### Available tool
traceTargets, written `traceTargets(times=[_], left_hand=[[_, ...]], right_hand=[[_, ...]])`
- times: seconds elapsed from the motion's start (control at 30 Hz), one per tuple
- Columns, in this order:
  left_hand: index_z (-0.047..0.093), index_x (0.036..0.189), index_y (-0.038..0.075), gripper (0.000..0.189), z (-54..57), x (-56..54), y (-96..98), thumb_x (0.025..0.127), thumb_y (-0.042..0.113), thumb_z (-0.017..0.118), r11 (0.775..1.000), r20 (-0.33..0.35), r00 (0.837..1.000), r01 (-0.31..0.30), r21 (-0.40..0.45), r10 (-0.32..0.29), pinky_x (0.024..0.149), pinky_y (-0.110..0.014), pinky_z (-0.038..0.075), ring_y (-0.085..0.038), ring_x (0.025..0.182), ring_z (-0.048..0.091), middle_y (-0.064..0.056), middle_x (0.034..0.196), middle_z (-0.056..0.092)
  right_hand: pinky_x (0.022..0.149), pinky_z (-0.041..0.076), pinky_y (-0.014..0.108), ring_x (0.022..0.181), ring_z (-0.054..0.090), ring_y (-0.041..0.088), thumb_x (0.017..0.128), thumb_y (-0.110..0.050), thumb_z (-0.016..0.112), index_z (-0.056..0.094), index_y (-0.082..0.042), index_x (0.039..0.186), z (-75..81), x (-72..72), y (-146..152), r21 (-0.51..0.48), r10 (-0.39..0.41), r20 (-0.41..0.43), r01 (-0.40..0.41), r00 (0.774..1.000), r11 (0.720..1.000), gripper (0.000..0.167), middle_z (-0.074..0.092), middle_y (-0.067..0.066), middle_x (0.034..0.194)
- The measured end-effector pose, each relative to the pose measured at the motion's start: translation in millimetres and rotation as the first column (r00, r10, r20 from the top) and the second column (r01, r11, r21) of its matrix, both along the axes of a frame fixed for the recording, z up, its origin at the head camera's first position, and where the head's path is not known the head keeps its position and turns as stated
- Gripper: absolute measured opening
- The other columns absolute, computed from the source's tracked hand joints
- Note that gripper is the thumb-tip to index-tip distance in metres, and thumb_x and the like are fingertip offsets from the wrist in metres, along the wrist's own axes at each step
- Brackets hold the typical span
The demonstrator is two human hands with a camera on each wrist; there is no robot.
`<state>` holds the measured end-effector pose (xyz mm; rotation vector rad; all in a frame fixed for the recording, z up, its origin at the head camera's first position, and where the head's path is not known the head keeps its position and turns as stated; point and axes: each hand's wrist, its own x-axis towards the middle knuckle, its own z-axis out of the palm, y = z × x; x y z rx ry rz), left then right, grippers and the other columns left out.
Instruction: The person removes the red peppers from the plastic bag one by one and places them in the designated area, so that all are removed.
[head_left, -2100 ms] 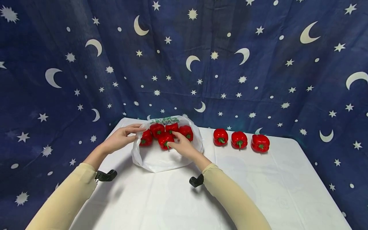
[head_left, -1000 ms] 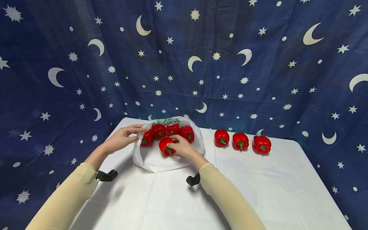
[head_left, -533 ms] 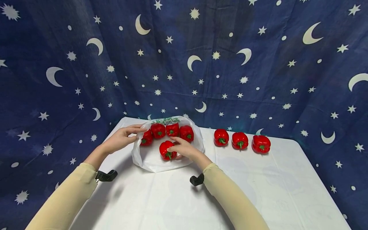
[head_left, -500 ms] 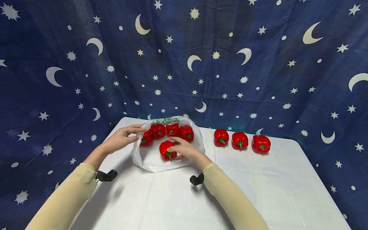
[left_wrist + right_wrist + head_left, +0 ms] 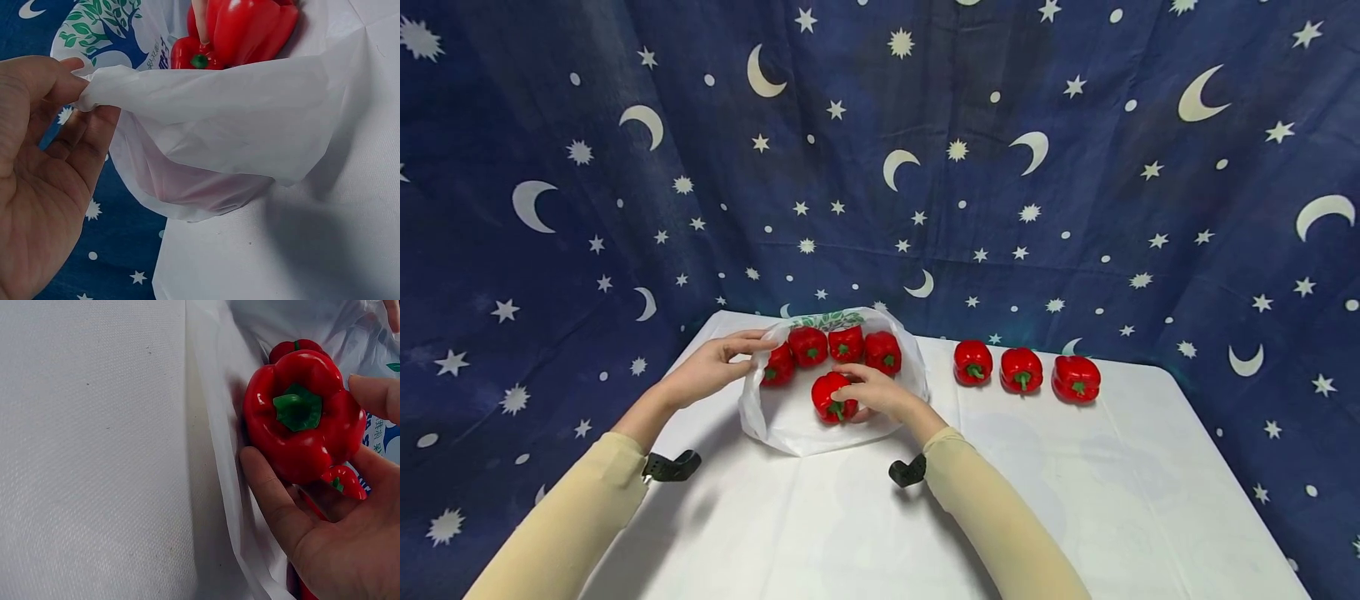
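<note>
My left hand [image 5: 711, 367] pinches the left rim of a white plastic bag [image 5: 231, 119], thumb and fingers on its edge in the left wrist view. Between the fingers of my right hand [image 5: 350, 544] is a red bell pepper [image 5: 294, 450], its green stem facing the right wrist camera. In the head view this held bell pepper [image 5: 829, 393] is in the bag's mouth, toward the front. Behind it, several more red bell peppers [image 5: 808, 347] lie in a curved row inside the bag. Its inner back wall carries a green leafy print [image 5: 829, 321].
Three red bell peppers [image 5: 1021, 372] stand in a row on the white-covered table [image 5: 1120, 500], right of the bag. A dark blue curtain [image 5: 850, 167] with moons and stars hangs behind and along the sides.
My right hand has drawn the bell pepper away from the back row toward the front of the bag. The left hand keeps its hold on the rim.
</note>
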<state>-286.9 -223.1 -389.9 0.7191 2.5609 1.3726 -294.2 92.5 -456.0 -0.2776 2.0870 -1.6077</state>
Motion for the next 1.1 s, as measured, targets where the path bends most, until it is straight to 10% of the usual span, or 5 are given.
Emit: traceTargets(times=[0.67, 1.1], left_hand=[[0.063, 0.141, 0.01, 0.039, -0.4, 0.0, -2.1, 0.102, 0.008, 0.058, 1.0, 0.009, 1.0, 0.002, 0.02, -0.002, 0.114, -0.057, 0.033, -0.034, 0.15, 0.028, -0.012, 0.159, 0.04], [0.063, 0.142, 0.011, 0.039, -2.2, -0.5, -0.6, 0.103, 0.008, 0.059, 0.999, 0.016, 1.0, 0.011, 0.042, -0.012, 0.115, -0.059, 0.03, -0.033, 0.15, 0.027, -0.012, 0.159, 0.039]], right_hand=[[0.08, 0.06, 0.047, 0.098, 0.063, 0.025, 0.085, -0.021, 0.079, 0.058, -0.018, 0.145, 4.9, 3.0, -5.1, 0.043, -0.061, -0.061, 0.063, 0.996, 0.997, 0.064, 0.051, 0.012, 0.142], [0.082, 0.06, 0.043, 0.116, 0.058, 0.03, 0.089, -0.023, 0.077, 0.058, -0.019, 0.146, 29.7, 18.2, 13.3, 0.007, -0.042, -0.102, 0.043, 0.994, 0.999, 0.061, 0.053, 0.01, 0.142]])
